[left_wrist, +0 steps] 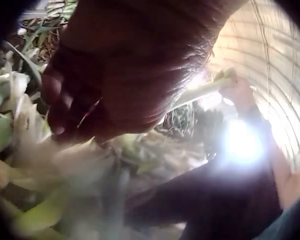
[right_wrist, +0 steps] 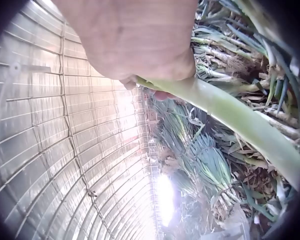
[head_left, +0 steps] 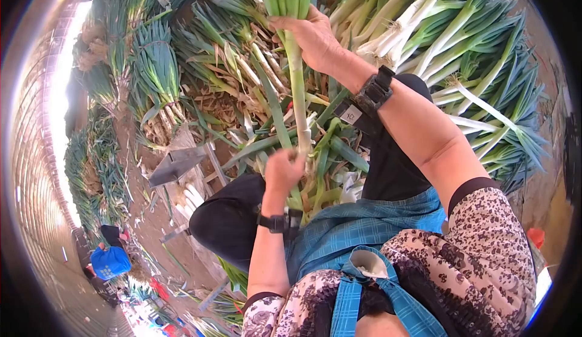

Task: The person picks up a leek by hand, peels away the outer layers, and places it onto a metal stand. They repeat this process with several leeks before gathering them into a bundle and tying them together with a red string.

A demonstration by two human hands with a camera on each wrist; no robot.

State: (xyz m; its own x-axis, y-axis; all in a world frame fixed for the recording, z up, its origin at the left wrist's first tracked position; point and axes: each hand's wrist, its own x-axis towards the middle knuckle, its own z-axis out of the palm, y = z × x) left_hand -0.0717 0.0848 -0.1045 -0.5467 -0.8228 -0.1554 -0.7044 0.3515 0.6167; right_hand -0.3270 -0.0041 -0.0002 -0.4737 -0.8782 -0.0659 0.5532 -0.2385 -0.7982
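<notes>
A long leek [head_left: 296, 79] stands upright in the head view, green leaves at the top, pale end lower down. My right hand [head_left: 312, 41] grips it just below the leaves; the right wrist view shows that hand [right_wrist: 135, 42] wrapped round the stalk [right_wrist: 235, 115]. My left hand [head_left: 284, 170] is at the pale lower end, fingers curled against it. In the left wrist view the left hand [left_wrist: 115, 75] has bent fingers, and the stalk [left_wrist: 202, 92] runs behind the palm, which hides the exact contact.
Loose leeks [head_left: 424, 34] lie piled at the upper right, with bundled leeks [head_left: 156, 64] at the upper left. A metal piece [head_left: 176, 166] stands beside my knee. Peeled leaves and dry scraps cover the ground ahead. A person in blue [head_left: 110, 261] is at the lower left.
</notes>
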